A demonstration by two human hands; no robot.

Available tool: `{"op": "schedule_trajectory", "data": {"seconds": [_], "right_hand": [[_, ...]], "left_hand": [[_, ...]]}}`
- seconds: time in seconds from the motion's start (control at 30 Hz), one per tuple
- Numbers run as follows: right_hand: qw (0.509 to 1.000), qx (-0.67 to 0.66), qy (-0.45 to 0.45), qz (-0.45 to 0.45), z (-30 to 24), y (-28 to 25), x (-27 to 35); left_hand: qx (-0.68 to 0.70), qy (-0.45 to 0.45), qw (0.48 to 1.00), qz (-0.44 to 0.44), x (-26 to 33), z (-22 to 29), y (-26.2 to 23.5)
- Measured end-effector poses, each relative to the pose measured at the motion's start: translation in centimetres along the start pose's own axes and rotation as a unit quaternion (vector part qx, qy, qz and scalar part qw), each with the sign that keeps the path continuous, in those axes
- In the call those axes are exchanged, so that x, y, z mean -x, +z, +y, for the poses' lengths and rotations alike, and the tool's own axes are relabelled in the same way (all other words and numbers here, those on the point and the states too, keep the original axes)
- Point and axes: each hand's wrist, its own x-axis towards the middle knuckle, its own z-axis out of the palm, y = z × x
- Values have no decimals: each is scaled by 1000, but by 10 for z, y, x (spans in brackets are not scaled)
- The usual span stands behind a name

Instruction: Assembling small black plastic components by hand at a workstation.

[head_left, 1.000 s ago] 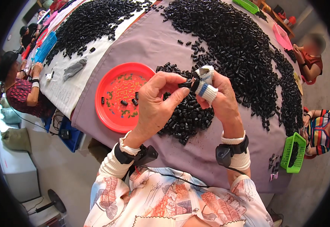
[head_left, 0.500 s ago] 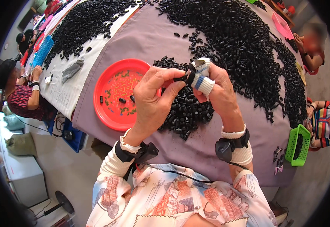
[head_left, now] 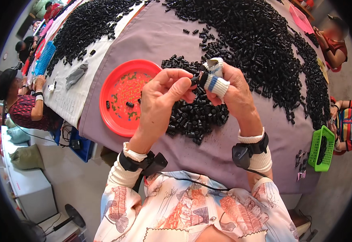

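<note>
Between the thumb and fingers of my left hand (head_left: pixel 157 97) is a small black cylindrical piece (head_left: pixel 194 81). One end of it meets the wrapped fingertips of my right hand (head_left: pixel 239 90). White knit covers with blue stripes (head_left: pixel 218 82) sheathe fingers of that hand, which are closed; what they grip is hidden. Both hands are raised over a small heap of black cylindrical pieces (head_left: pixel 196 121). Under and left of my left hand, a red plate (head_left: pixel 105 99) with a printed pattern carries a few loose black pieces (head_left: pixel 130 104).
A large spread of black pieces (head_left: pixel 248 44) covers the table's far side. At right stand a green basket (head_left: pixel 315 151) and a few small parts (head_left: pixel 301 165). Co-workers sit left (head_left: pixel 22 105) and right (head_left: pixel 335 48). A grey cloth (head_left: pixel 76 76) lies at left.
My left fingers have shifted slightly left and closed further around, showing more of the black piece. My right hand stays nearly in place.
</note>
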Motion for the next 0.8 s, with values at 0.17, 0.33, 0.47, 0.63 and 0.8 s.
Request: {"op": "schedule_trajectory", "data": {"seconds": [0.17,0.33,0.47,0.63,0.8], "right_hand": [[1000,9,-7,-17,4,-5,1],[997,27,-46,-59,11,-12,-1],[998,24,-48,-42,10,-15,0],[998,57,7,-27,7,-17,5],[988,132,17,-82,0,-7,6]], "left_hand": [[210,-171,960,-70,-3,-4,-12],[312,-223,918,-104,-2,-13,-10],[332,-217,912,-101,-1,-16,-7],[333,-211,915,-90,-2,-18,-10],[337,-191,918,-83,-2,-17,-7]]}}
